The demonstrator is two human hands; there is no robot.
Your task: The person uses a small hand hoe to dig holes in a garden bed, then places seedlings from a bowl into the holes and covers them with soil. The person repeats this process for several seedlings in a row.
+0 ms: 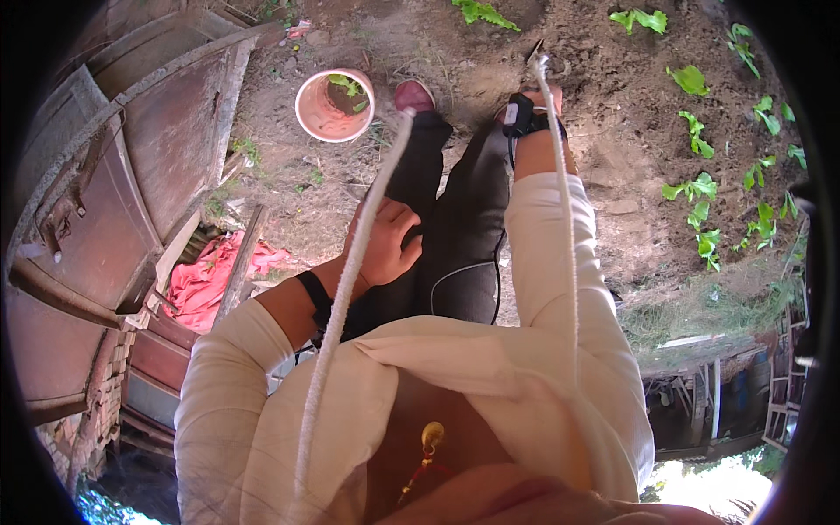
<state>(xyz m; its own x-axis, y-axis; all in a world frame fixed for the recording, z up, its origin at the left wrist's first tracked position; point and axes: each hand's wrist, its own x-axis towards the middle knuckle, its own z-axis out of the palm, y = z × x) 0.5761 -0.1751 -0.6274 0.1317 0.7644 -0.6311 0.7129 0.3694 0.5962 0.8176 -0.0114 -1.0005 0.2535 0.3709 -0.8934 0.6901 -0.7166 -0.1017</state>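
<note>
My left hand (387,246) rests on my dark-trousered thigh, its fingers loosely curled, with no object visible in it. My right hand (548,98) is low over the soil past my right knee, partly hidden by a white cord and the black device on my wrist. A thin dark tool tip (537,49) pokes up just beyond this hand; its grip on the tool is unclear. Left of my shoe stands a pinkish plastic bucket (335,128) with soil and green leaves inside. Leafy seedlings (689,80) stand in the tilled soil to the right.
Rusty metal panels (177,125) line the left side, with red cloth (207,282) and a wooden plank (239,266) near them. More seedlings (705,246) grow at the right. Two white cords (351,275) hang in front of the view. Grass (709,315) borders the soil.
</note>
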